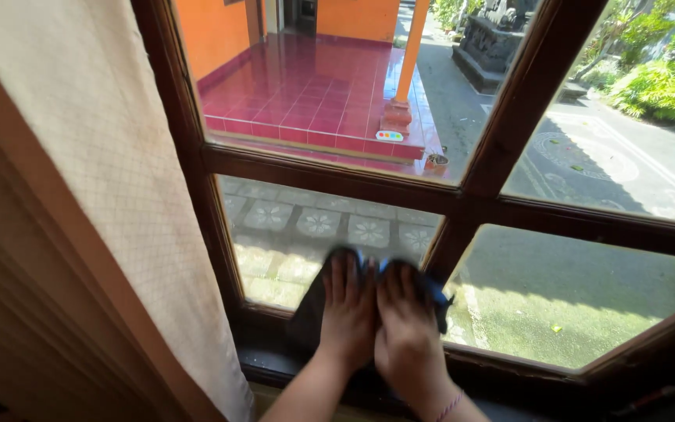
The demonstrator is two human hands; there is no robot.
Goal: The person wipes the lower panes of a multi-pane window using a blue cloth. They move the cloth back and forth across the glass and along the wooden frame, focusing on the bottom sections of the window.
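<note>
Dark cleaning cloth (314, 301), with a blue layer or second cloth showing at its upper right edge, pressed flat against the lower pane just left of the central wooden mullion (451, 246), directly above the window sill (275, 363). Left hand (348, 312) and right hand (406, 324) laid side by side on the cloth, fingers extended and together, palms spread flat rather than clenched; no pinch or fist visible. Judged soft, light and limp: likely to bunch, fold or slip on smooth glass unless held under broad palm pressure; best controlled over its centre with flat fingers, loose corners tucked under. Glass behind judged rigid but fragile, so even pressure, no point loading. Most of the cloth hidden beneath both hands; true size, thickness and dampness not determinable. Blue part: separate cloth or reverse face, cannot tell. Thumbs largely concealed. Forearms cut off at the lower edge. Beige curtain (111, 195) left of the mullion covering the window's side frame.
</note>
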